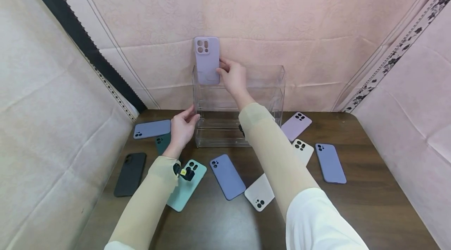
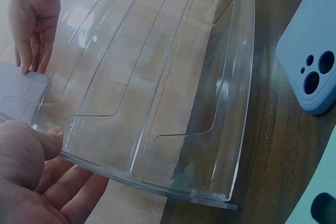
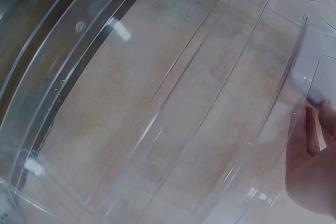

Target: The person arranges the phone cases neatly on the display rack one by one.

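Note:
My right hand (image 1: pixel 233 77) pinches a lavender phone case (image 1: pixel 208 62) by its lower right edge. The case stands upright at the top left of a clear plastic tiered rack (image 1: pixel 225 141), camera cutouts up. In the right wrist view, the case (image 3: pixel 315 64) shows through the clear panels, fingertips at its edge. At the rack's left side, my left hand (image 1: pixel 183 126) grips the side panel. The left wrist view has that thumb (image 2: pixel 50 142) on the near face and the fingers behind the edge. The lower tiers of the rack hold no cases.
Several phone cases lie about the table: blue (image 1: pixel 152 129), dark green (image 1: pixel 163 143), black (image 1: pixel 130 174), mint (image 1: pixel 184 193), another blue (image 1: pixel 228 177), white (image 1: pixel 260 192), another white (image 1: pixel 303 150), light purple (image 1: pixel 296 125) and a blue one (image 1: pixel 331 163) far right. Cloth walls (image 1: pixel 246 15) enclose the table.

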Tool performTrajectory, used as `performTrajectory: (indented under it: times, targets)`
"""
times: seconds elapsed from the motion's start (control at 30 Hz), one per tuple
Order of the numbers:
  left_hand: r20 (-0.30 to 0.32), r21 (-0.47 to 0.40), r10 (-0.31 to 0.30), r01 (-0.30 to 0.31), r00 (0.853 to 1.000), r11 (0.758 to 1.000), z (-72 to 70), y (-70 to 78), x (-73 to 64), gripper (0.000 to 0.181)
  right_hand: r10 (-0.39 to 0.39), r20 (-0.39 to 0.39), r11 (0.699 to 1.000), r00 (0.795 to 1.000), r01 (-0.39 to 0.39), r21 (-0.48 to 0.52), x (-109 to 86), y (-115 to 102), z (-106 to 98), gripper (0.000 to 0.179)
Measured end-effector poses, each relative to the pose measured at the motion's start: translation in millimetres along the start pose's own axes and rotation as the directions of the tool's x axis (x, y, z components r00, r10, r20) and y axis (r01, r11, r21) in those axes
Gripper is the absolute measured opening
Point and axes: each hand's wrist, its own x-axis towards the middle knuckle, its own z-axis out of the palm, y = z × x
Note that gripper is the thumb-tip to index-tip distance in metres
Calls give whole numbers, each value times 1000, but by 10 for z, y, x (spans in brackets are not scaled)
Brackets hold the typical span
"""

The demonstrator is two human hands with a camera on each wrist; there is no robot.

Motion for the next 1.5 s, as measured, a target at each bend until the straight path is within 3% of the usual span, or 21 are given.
performTrajectory:
  times: [0.13,0.37,0.63,0.77,1.0,1.23,1.5]
  targets:
    - [-5,4,-10,11,1000,1000,1,-8,1,47,2,-5,1000,1000,-3,-25,-3,-7,-9,46]
    - [-6,5,-19,19,1000,1000,9,0,2,47,-6,-14,1000,1000,6,18,-24,5,-51,44]
    - [-10,5,-5,5,1000,1000,39,7,-5,46,-63,-120,987,991,80,141,-149,138,-102,35]
    - [-24,16,5,-4,1000,1000,40,-11,-2,46,-57,-112,968,992,83,235,-283,215,-131,34]
    - [-22,8,-6,6,1000,1000,33,-9,-5,46,-109,-57,944,992,121,307,-568,382,-162,33]
    - [-23,7,-3,3,1000,1000,20,-19,-9,47,-101,-14,942,995,100,319,-822,609,-265,30]
    - [-23,-19,1,-1,1000,1000,45,-13,-26,46,-79,31,956,996,67,286,-1227,1027,-614,31]
